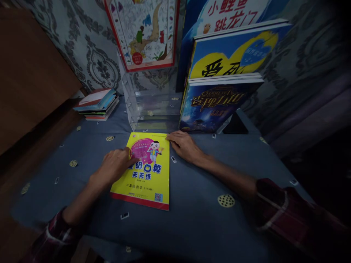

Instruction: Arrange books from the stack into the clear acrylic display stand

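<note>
On blue cloth, a yellow book lies partly beneath the left hand.

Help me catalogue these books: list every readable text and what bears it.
"级口算": yellow workbook; first character partly covered by left hand.
"天天练": same cover, below.
"三年级 数学": same cover; other print too small.
"小鲤鱼 跳龙门": rear right book.
"爱": middle book; remaining text partly hidden or blurred.
Too small or blurred: title on front dark-blue book, print on red-bordered book, labels on tablecloth.
</note>
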